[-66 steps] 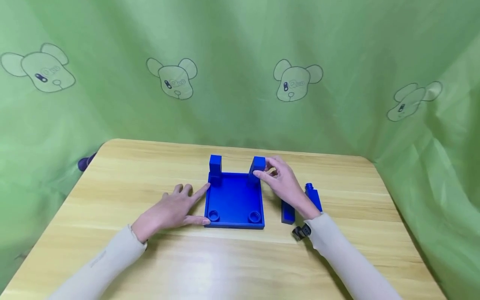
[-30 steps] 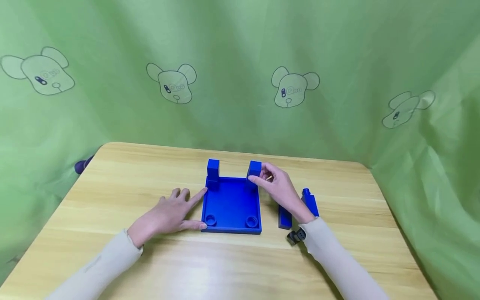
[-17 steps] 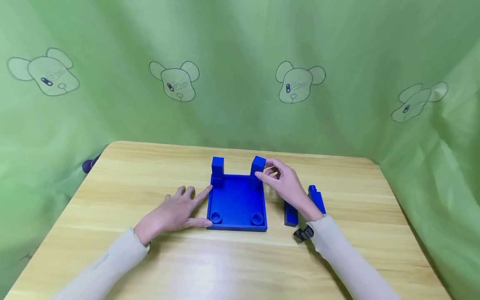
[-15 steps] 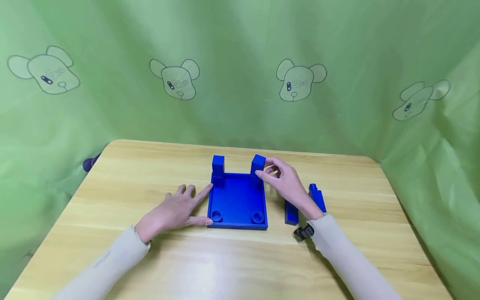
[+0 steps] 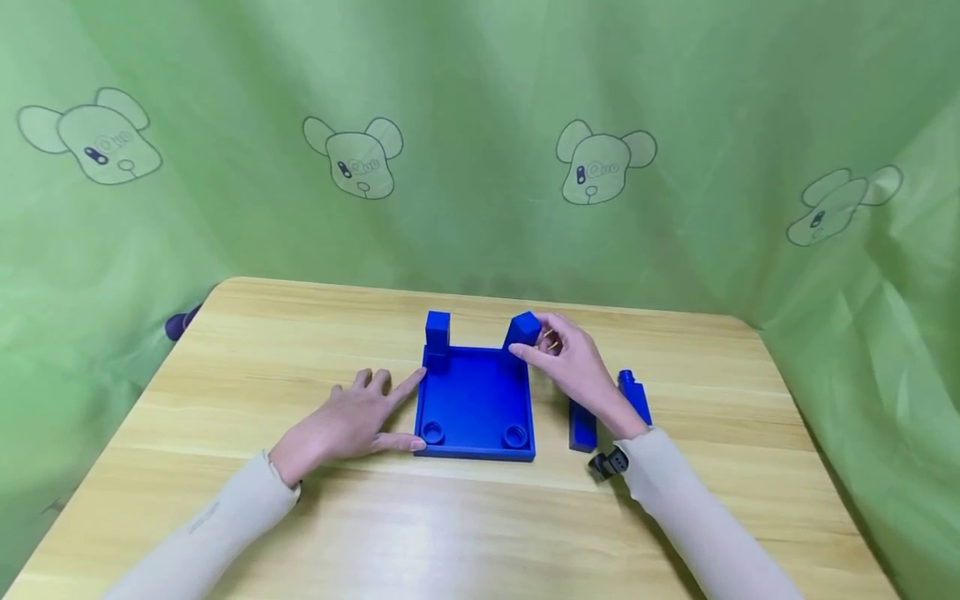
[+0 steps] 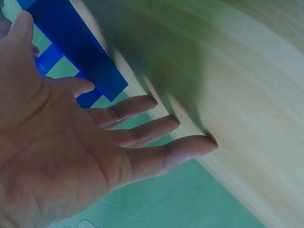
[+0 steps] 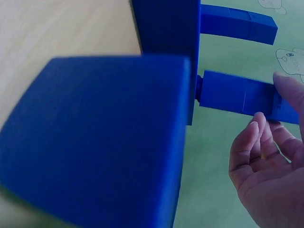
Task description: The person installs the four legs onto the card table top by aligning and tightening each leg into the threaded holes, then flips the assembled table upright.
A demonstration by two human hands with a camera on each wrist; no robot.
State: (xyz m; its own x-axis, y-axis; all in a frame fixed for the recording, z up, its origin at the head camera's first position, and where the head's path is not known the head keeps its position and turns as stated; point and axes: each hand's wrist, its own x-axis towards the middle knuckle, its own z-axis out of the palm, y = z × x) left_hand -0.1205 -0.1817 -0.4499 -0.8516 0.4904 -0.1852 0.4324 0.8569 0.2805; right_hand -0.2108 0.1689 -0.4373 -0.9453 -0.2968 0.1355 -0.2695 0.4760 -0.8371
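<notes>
A blue square toy tabletop (image 5: pixel 471 400) lies with its raised rim up, round sockets (image 5: pixel 432 433) at its near corners. At the far left corner stands a square blue leg (image 5: pixel 437 335). My right hand (image 5: pixel 573 367) pinches a second leg (image 5: pixel 524 330) at the far right corner between thumb and fingers. In the right wrist view a bit of screw thread shows between this leg (image 7: pixel 228 92) and the tabletop. My left hand (image 5: pixel 341 425) has its fingers spread, index finger and thumb touching the tabletop's left edge; its other fingers extend straight in the left wrist view.
Two loose blue legs lie right of the tabletop, one (image 5: pixel 582 428) partly under my right forearm, the other (image 5: pixel 634 402) with its threaded end pointing away. A blurred blue leg (image 7: pixel 99 137) fills much of the right wrist view. A green curtain (image 5: pixel 480 233) hangs behind the wooden table (image 5: pixel 360 533).
The leg in my right hand has turned about its length, and its top now leans further right. My right fingers have shifted with it. My left hand keeps its place on the tabletop's edge.
</notes>
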